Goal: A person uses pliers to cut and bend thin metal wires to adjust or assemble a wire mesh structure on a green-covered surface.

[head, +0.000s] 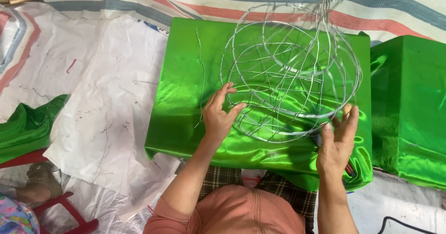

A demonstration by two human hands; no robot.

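A round frame of thin silver wire point(290, 71), built of several hoops and cross wires, hangs over a sheet of shiny green satin cloth point(186, 76). My left hand point(220, 115) grips the frame's lower left rim with fingers curled on the wire. My right hand point(339, 138) holds the lower right rim, fingers spread upward against it. A small red and dark tool point(349, 169) shows under my right palm. A loose wire point(201, 71) lies on the cloth left of the frame.
A second green satin-covered block point(411, 108) sits at the right. Crinkled white plastic sheeting point(111, 113) covers the floor at the left, with more green cloth point(25, 127), a red stool point(69, 210) and another person's foot point(39, 180) at the lower left.
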